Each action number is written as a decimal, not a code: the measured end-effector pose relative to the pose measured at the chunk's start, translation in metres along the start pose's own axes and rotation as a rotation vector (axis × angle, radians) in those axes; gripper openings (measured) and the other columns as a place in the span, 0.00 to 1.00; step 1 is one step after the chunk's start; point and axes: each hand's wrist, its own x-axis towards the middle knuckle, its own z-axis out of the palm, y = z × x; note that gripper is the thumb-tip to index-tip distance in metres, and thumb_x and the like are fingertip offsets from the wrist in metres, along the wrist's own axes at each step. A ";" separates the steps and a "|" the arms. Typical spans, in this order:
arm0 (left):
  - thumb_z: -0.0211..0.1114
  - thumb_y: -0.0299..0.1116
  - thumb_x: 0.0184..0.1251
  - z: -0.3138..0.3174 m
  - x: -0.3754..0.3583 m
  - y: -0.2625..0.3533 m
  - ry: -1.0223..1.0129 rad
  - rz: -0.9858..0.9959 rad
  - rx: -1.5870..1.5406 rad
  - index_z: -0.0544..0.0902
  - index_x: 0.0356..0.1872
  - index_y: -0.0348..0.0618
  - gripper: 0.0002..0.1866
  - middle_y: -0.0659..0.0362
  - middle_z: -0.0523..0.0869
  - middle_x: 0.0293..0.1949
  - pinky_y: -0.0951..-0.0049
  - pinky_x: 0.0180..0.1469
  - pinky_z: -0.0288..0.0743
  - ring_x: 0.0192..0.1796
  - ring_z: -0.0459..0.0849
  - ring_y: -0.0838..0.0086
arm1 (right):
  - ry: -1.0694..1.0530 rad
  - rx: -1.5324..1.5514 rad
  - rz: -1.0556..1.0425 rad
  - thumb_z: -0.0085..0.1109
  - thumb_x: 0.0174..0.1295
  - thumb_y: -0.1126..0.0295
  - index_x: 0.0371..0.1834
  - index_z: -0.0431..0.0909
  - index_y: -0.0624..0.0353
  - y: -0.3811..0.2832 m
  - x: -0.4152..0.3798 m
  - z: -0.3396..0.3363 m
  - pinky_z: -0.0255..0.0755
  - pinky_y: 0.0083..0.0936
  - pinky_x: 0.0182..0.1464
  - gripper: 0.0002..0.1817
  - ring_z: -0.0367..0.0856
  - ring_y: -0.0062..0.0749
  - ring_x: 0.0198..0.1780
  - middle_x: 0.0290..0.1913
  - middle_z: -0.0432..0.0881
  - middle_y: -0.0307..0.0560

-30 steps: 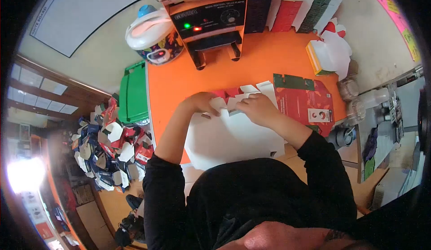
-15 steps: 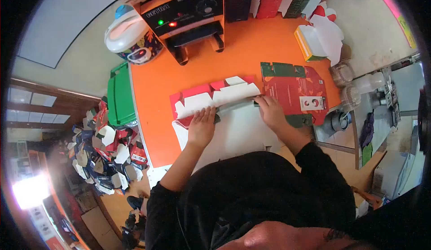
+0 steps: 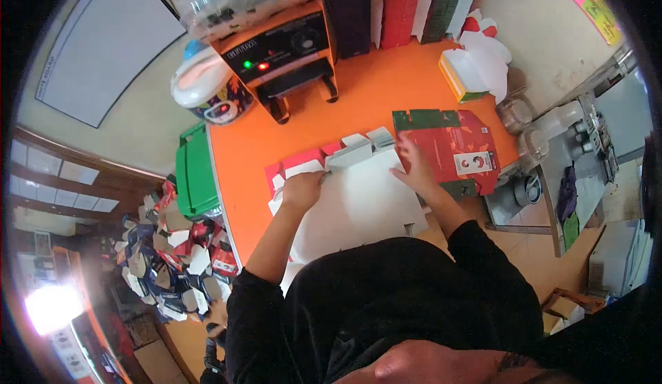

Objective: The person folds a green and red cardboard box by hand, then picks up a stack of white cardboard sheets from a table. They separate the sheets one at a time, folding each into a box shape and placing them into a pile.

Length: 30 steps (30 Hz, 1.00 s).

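Observation:
A flat cardboard box blank (image 3: 365,201), white side up, lies in front of me and reaches to my body. Its far edge has raised white flaps, with red printed card showing behind them. My left hand (image 3: 303,189) is closed on the blank at its left far part, the fingertips hidden around a fold. At the blank's right edge is my right hand (image 3: 416,166), fingers apart, holding nothing. Just beyond those fingers, a red and green printed box blank (image 3: 441,139) lies flat on the orange table (image 3: 241,170).
An orange sealing machine (image 3: 286,60) with green and red lights stands at the back. Left of it are a patterned rice cooker (image 3: 214,94) and a green lid (image 3: 198,170). Folded boxes (image 3: 176,253) are heaped at the left. A yellow-white box (image 3: 460,77) sits back right.
The far flaps, pressed inward under both hands before, now stand more upright. My left hand has curled round the fold. My right hand has lifted off and opened. The view has shifted slightly.

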 end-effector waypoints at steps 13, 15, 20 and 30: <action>0.76 0.32 0.36 0.041 -0.110 -0.098 0.400 -0.166 -0.879 0.61 0.62 0.42 0.47 0.52 0.76 0.51 0.69 0.45 0.73 0.49 0.77 0.67 | -0.184 0.456 0.243 0.67 0.48 0.73 0.53 0.68 0.62 -0.015 -0.031 0.003 0.69 0.27 0.49 0.28 0.74 0.28 0.48 0.46 0.77 0.44; 0.75 0.32 0.38 0.056 -0.122 -0.086 0.378 -0.378 -1.174 0.55 0.64 0.39 0.49 0.50 0.74 0.52 0.68 0.53 0.69 0.54 0.74 0.65 | -0.139 0.394 0.099 0.66 0.48 0.73 0.55 0.66 0.62 -0.008 -0.028 0.005 0.69 0.28 0.50 0.29 0.74 0.28 0.48 0.47 0.76 0.44; 0.70 0.48 0.43 0.084 -0.127 -0.088 0.385 -0.205 -1.420 0.60 0.61 0.39 0.45 0.52 0.72 0.55 0.63 0.61 0.61 0.60 0.68 0.64 | -0.255 0.623 0.231 0.65 0.48 0.75 0.56 0.67 0.64 0.010 -0.053 -0.003 0.69 0.29 0.51 0.29 0.75 0.32 0.48 0.49 0.75 0.50; 0.70 0.33 0.45 0.088 -0.159 -0.082 0.488 -0.828 -0.788 0.64 0.59 0.40 0.37 0.48 0.76 0.48 0.68 0.53 0.69 0.52 0.75 0.62 | -0.547 1.074 -0.226 0.55 0.58 0.63 0.44 0.75 0.69 -0.015 -0.101 -0.051 0.74 0.31 0.44 0.19 0.80 0.44 0.40 0.38 0.79 0.59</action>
